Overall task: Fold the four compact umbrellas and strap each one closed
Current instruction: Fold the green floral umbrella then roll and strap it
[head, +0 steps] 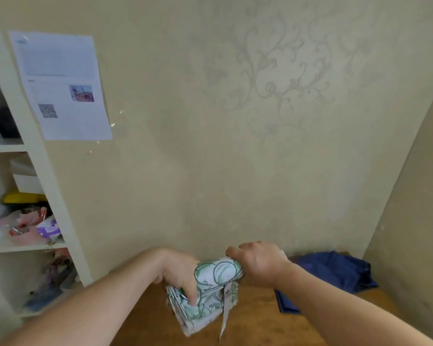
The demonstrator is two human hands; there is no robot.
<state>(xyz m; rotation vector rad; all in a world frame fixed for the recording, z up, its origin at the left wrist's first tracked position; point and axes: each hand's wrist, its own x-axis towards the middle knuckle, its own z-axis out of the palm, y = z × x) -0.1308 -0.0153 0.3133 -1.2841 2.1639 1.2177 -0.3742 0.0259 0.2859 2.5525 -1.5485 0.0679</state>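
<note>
1. Surroundings: a white shelf unit (48, 186) at far left, stuffed with boxes and wrapped clutter; a printed sheet (60, 86) taped to the beige patterned wall (235, 121).
2. A dark blue umbrella (335, 270) lies crumpled on the wooden table (255, 320) at right, against the wall; a flat blue sleeve (286, 304) lies just beside it. Both sit well apart from the hands, nothing blocks them.
3. The white-and-green floral umbrella (210, 285) is held above the table's near middle, canopy bunched, long axis running from lower left up to the right.
4. Left hand (180, 278) grips the lower folded end, fingers curled round the fabric.
5. Right hand (258, 263) wraps over the upper end, closed on it.
6. Its strap (226, 310) hangs loose straight down, not fastened.
</note>
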